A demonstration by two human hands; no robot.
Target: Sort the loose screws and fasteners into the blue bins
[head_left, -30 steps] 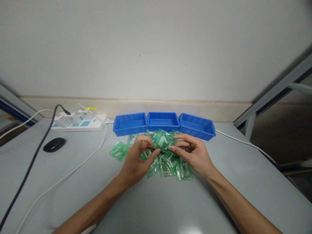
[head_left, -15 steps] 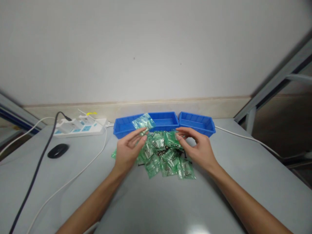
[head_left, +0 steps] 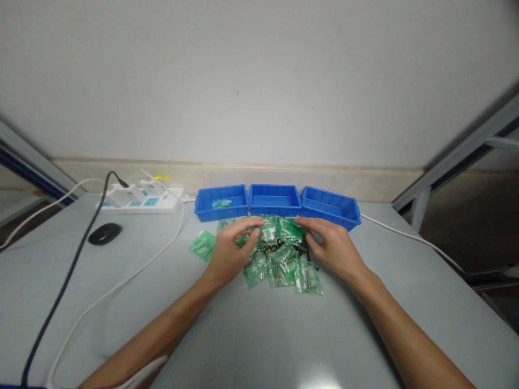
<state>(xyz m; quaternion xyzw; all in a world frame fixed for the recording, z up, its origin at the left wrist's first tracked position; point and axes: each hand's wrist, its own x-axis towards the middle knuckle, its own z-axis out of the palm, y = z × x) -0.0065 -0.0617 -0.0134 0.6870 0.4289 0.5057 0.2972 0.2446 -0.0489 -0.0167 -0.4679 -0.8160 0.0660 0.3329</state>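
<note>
A pile of small clear-green plastic bags (head_left: 283, 275) with screws inside lies mid-table, loose dark screws among them. My left hand (head_left: 232, 248) hovers over the pile's left side, thumb and index finger apart and nothing seen between them. At the right edge, my right hand (head_left: 336, 248) has its index fingertip against a green bag (head_left: 290, 229), its thumb held apart. Behind the pile stand a left blue bin (head_left: 201, 210) with a small clear bag (head_left: 221, 203) in it, a middle blue bin (head_left: 275, 212) and a right blue bin (head_left: 338, 216).
One green bag (head_left: 203, 245) lies apart, left of my left hand. Farther left are a black mouse (head_left: 104, 234) and a white power strip (head_left: 166, 202) with plugs. A black cable (head_left: 77, 259) and white cable (head_left: 121, 292) cross the table. A wall (head_left: 275, 108) rises behind.
The small bag has left my left hand and lies in the left bin. My left hand has moved right over the pile. My right hand stays at the pile's right edge.
</note>
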